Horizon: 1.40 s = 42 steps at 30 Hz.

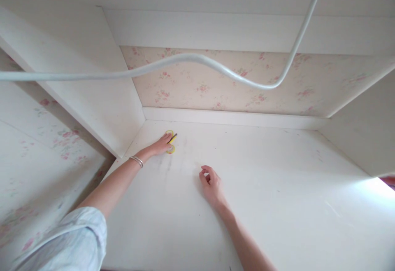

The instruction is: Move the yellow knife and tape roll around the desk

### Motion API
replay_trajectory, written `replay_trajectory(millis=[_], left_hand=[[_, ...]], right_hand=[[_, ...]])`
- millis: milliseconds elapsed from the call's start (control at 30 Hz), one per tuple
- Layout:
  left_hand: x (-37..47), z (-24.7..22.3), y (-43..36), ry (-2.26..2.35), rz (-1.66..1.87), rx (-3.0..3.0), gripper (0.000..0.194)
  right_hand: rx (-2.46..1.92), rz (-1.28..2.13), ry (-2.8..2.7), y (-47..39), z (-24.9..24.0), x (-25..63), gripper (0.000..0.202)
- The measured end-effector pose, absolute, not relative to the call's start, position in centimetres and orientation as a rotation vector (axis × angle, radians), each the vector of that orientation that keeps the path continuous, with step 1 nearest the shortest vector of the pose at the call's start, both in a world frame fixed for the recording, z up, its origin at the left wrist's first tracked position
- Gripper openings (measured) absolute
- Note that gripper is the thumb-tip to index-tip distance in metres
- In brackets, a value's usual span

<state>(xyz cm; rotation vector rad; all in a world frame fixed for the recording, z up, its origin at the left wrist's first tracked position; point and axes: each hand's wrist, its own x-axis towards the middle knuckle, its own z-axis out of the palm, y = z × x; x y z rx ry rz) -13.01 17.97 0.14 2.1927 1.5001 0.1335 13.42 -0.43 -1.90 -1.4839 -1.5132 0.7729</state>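
My left hand (161, 144) reaches to the back left of the white surface (262, 180). Its fingers rest on or around a small group of items: a yellow tape ring (170, 150), a second yellow ring (169, 131) behind it, and a yellow and dark slim tool (173, 138). Whether the fingers grip any of these is hard to make out. Nearer the middle, my right hand (212, 184) hovers over or rests on the surface with its fingers curled in and thumb close to the index finger. Nothing shows between them.
A white cable (191, 58) crosses the upper view, in front of the floral back wall (200, 89). White panels stand at the left (77, 65) and right (361, 127). A white board (216, 28) spans the top.
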Motion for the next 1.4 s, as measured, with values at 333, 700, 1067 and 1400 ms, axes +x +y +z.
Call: replay_trajectory(millis=[333, 700, 1067, 1400], left_hand=[[-13.8, -0.7, 18.3, 1.497, 0.147, 2.155, 0.081], [-13.2, -1.5, 18.4, 1.559, 0.159, 2.186, 0.087], [-13.2, -1.5, 19.1, 1.567, 0.207, 2.185, 0.083], [-13.4, 0.0, 20.2, 1.672, 0.358, 2.112, 0.077]], right_hand=[[-1.499, 0.748, -1.52, -0.6, -1.7, 13.6, 0.027], [-1.494, 0.751, -1.52, -0.7, -2.0, 13.5, 0.026], [-1.487, 0.746, -1.518, -0.5, -1.8, 13.5, 0.029], [-1.485, 0.746, -1.506, -0.4, -1.8, 13.4, 0.027]])
